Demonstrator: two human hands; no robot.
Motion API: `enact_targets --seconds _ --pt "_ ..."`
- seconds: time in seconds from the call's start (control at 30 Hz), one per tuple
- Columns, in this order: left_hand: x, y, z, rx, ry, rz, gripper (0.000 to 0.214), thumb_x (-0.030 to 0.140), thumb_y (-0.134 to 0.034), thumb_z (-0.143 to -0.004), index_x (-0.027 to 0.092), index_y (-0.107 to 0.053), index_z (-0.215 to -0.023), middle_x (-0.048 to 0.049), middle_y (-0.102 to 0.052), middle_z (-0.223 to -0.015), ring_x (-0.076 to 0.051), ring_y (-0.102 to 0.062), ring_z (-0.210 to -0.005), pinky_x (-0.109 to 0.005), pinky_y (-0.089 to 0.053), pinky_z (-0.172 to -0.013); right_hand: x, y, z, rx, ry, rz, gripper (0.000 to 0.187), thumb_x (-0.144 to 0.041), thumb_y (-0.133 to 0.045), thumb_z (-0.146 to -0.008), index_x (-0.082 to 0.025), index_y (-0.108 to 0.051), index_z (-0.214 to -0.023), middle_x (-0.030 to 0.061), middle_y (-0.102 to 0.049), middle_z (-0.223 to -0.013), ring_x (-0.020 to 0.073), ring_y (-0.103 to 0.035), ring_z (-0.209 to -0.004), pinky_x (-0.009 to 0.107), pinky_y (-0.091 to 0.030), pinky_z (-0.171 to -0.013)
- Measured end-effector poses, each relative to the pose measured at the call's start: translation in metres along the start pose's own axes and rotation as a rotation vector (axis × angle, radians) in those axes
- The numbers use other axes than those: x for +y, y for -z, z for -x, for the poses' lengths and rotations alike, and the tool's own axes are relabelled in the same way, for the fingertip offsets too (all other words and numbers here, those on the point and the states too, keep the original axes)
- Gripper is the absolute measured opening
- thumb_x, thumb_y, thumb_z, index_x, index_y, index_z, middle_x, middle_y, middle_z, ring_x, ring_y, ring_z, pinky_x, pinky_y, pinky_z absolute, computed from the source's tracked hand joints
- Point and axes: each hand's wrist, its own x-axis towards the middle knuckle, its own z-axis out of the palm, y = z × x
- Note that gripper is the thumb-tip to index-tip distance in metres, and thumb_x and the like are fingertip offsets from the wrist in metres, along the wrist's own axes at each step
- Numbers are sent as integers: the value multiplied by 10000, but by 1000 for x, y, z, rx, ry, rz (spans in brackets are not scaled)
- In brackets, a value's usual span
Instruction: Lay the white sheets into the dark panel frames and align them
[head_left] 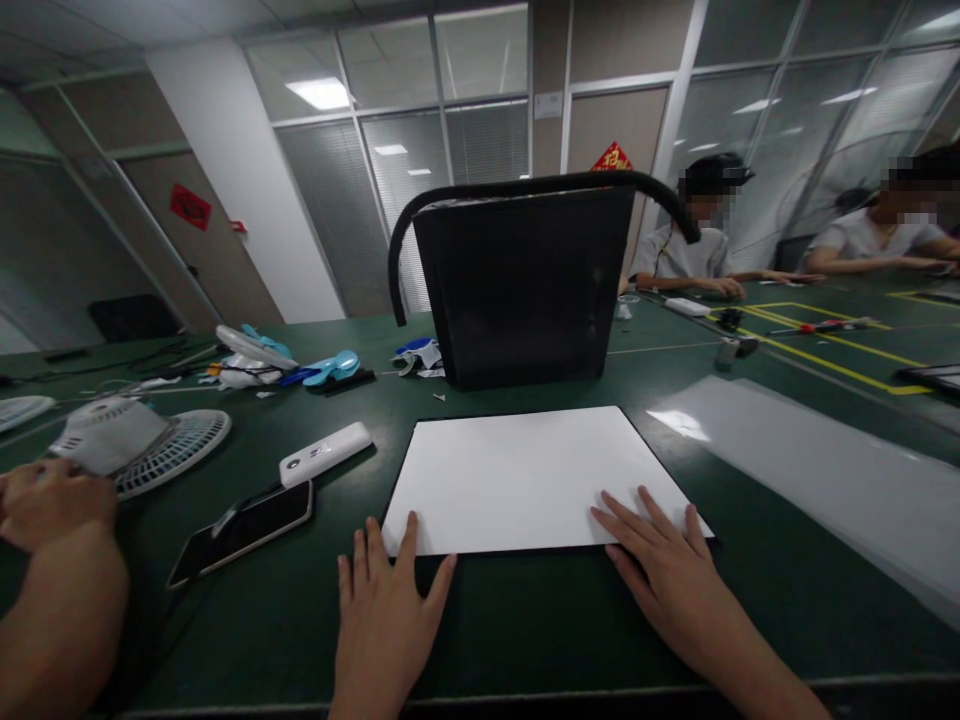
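Note:
A white rectangular sheet (525, 475) with a thin black border lies flat on the dark green table (525, 620) in front of me. My left hand (386, 600) lies flat with fingers apart, its fingertips touching the sheet's near left corner. My right hand (664, 570) is also open and flat, with its fingers resting on the sheet's near right corner. Neither hand holds anything. Just behind the sheet stands an upright black panel (525, 290) with a black hose-like strip arching over its top.
A dark phone (240, 530) and a white power bank (326, 453) lie to the left, near a small white fan (142, 445). Another person's arm (56, 590) is at the far left. A translucent sheet (817, 480) lies to the right. Two people sit at the far right.

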Motion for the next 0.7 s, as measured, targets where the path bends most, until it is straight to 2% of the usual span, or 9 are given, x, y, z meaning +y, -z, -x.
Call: enact_targets --seconds 0.07,0.17,0.33,0.43,0.5,0.57,0.63,0.7 --pt "0 0 0 4 -2 6 870 722 -401 -987 141 -467 -1632 -278 -335 -1696 -483 -252 -1599 -638 -232 -1296 -1 -1 1 9 -16 7 489 -486 -315 -1119 -444 -477 -1578 -74 -415 -1628 414 -331 -1537 883 -312 -1137" --pt "-2 -2 0 4 -2 28 900 738 -388 -981 119 -467 -1629 -275 -346 -1692 -484 -257 -1598 -648 -227 -1295 -2 0 2 27 -3 5 485 -494 -339 -1112 -444 -479 -1573 -76 -430 -1619 392 -374 -1522 839 -364 -1146" --pt "-3 -5 0 32 -16 35 893 715 -402 -975 95 -488 -1612 -273 -379 -1676 -482 -285 -1589 -653 -236 -1291 -1 2 3 99 -27 40 474 -466 -357 -1100 -346 -584 -1499 -29 -518 -1567 309 -498 -1446 679 -470 -1153" --pt "-3 -6 0 35 0 27 890 705 -429 -971 85 -491 -1606 -288 -357 -1682 -457 -287 -1596 -627 -238 -1301 -3 2 4 143 -59 56 506 -511 -358 -1097 -300 -597 -1490 12 -522 -1571 289 -495 -1446 606 -482 -1162" --pt "-4 -8 0 35 -1 24 892 697 -445 -970 74 -486 -1607 -298 -343 -1685 -445 -293 -1597 -606 -238 -1308 -4 0 4 195 -130 96 558 -554 -318 -1094 -282 -594 -1495 44 -496 -1591 326 -442 -1485 657 -422 -1192" --pt "-5 -10 -1 42 -18 27 891 690 -453 -970 63 -489 -1602 -306 -353 -1676 -444 -312 -1590 -594 -246 -1310 -5 -2 6 232 -231 148 639 -597 -253 -1086 -246 -600 -1491 97 -472 -1603 403 -377 -1516 755 -353 -1184" --pt "-7 -11 -1 63 -34 40 878 679 -466 -970 55 -511 -1586 -308 -376 -1663 -447 -332 -1580 -590 -261 -1307 -4 -6 7 221 -327 179 736 -639 -194 -1073 -187 -593 -1496 165 -458 -1597 476 -351 -1511 809 -350 -1141" --pt "-9 -12 -2 89 -40 59 846 660 -484 -970 59 -544 -1563 -300 -397 -1654 -448 -351 -1570 -597 -273 -1302 -3 -10 8 182 -388 188 814 -674 -161 -1056 -136 -573 -1508 214 -454 -1581 512 -352 -1497 795 -382 -1122"
